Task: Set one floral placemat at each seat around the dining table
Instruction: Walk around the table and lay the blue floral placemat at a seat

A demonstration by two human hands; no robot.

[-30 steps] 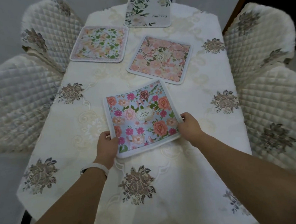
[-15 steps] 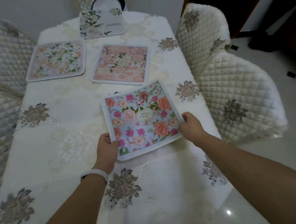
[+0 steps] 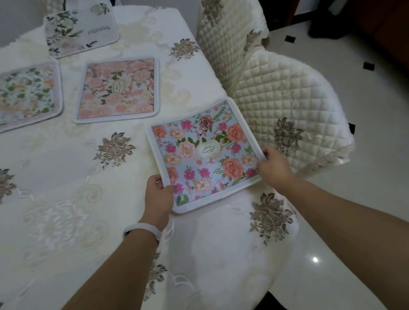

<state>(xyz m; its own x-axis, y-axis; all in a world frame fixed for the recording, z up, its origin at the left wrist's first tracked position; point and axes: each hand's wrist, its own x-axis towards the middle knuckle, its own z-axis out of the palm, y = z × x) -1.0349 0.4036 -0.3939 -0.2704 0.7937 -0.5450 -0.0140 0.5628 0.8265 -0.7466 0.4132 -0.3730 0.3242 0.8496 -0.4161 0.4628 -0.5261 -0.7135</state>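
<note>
A blue floral placemat with a white border is held near the table's right edge, beside the nearer quilted chair. My left hand grips its near left corner and my right hand grips its right edge. Whether it touches the cloth I cannot tell. A pink floral placemat lies flat beyond it. A pale green-and-peach placemat lies at the left edge. A white placemat with green leaves lies at the far end.
The table wears a cream embroidered cloth with brown flower motifs. A second quilted chair stands farther along the right side. Glossy white floor and a dark doorway lie to the right.
Both hands have carried the blue placemat from the table's middle toward its right edge. My view has swung right, showing the right-hand chairs and floor.
</note>
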